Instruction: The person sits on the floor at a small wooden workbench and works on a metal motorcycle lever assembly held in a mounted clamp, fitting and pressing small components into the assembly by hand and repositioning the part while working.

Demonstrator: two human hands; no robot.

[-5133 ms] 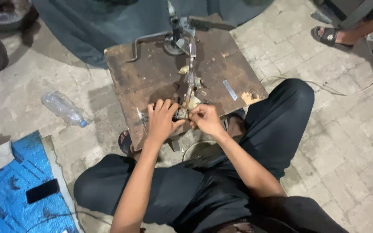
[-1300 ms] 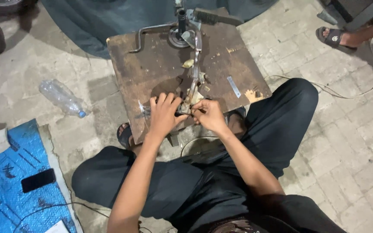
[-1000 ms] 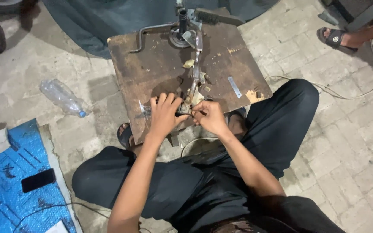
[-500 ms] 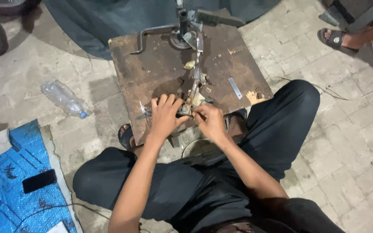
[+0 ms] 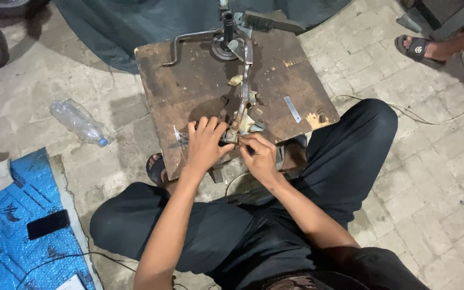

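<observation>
**Metal bar held tight at its near end**

Metal bar (image 5: 244, 86) lies on the rusty desk (image 5: 200, 80) in the middle of the frame. It runs from a round metal part (image 5: 225, 47) at the top of the desk down to the near edge, where both hands meet.

The left hand (image 5: 206, 146) lies flat, fingers spread, pressing down just left of the bar's near end. The right hand (image 5: 259, 156) is curled, its fingertips pinched on something small right at that end. What it pinches is too small to tell. The two hands are touching or almost touching.

To do this step well, it seems best to keep the left hand pushing down hard so the bar cannot wiggle. The right hand should make small, slow moves, because the piece it works on is tiny and could slip away. Little pale scraps (image 5: 236, 80) and a thin flat metal strip (image 5: 292, 109) lie close by on the desk, so the fingers should stay clear of them.

A bent metal rod (image 5: 181, 45) sits at the upper left of the desk. On the floor at the left are a clear plastic bottle (image 5: 79, 122), a blue sheet (image 5: 12, 231) and a black phone (image 5: 48, 224). At the upper right, another person's foot in a sandal (image 5: 422, 48) stands well apart.
</observation>
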